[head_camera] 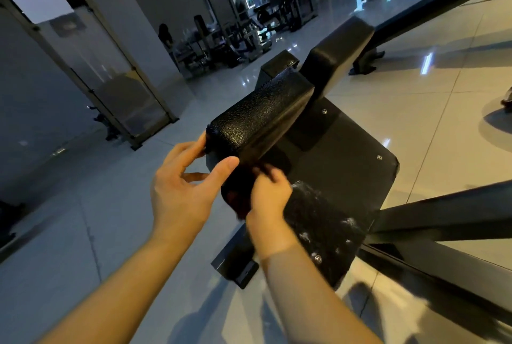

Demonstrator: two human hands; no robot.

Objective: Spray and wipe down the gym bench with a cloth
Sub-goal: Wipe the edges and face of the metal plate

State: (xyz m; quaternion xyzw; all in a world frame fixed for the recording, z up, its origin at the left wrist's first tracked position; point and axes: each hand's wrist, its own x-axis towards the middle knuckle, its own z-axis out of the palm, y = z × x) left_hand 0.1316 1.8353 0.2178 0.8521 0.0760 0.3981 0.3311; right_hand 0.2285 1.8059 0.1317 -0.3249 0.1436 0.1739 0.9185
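I have the left hand (180,188) up at the near end of the gym bench (346,166); its fingers (201,144) are half spread and curved, tips against the end face of the near pad (260,119), thumb tip on the pad's lower near edge, so the corner sits pinched lightly between them; the remaining fingers curl loosely toward the palm and touch nothing.

My right hand (270,199) is just below that pad, motion-blurred; its fingers are closed round a dark cloth (238,191), bunched, pressed in under the pad's underside; I cannot tell exactly how the fingertips lie, they are smeared and partly hidden by the cloth.

The near pad is black, grained, tilted up and away to the right; a second black pad (340,49) stands beyond it, higher; a lower pad (318,221) lies beside my right wrist, carrying white flecks of foam or droplets (349,221); the black base plate under them shows screw heads.

A dark frame bar (443,213) runs off to the right; glossy tiled floor (83,232) all round; a leaning mirror (91,66) at left, well apart from the bench; gym machines (249,30) in the dim background.
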